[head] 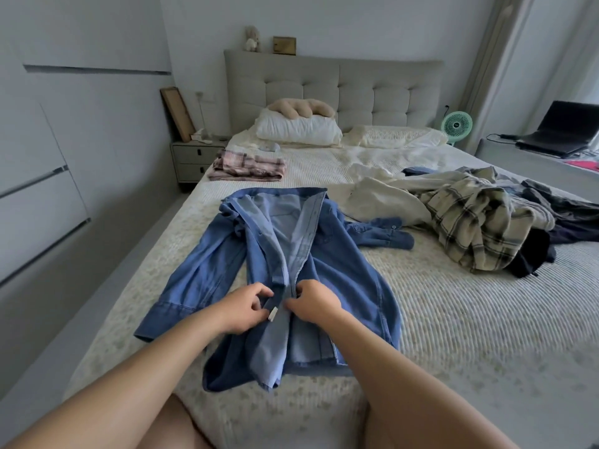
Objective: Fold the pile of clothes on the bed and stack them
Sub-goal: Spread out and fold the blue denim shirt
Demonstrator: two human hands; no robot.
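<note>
Denim shirt [288, 254]: your left hand [241, 307] and right hand [316, 304] pinched its front plackets; unfolded clothes pile [470, 218] lay right of it.

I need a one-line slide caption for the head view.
Both hands pinch the front edges of a denim shirt spread on the bed.

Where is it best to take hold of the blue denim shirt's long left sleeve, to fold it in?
Probably at the cuff of the blue denim shirt, coming from the bed's left edge. The sleeve lies flat and straight, away from the body, with its cuff end free, near the left hand.
</note>
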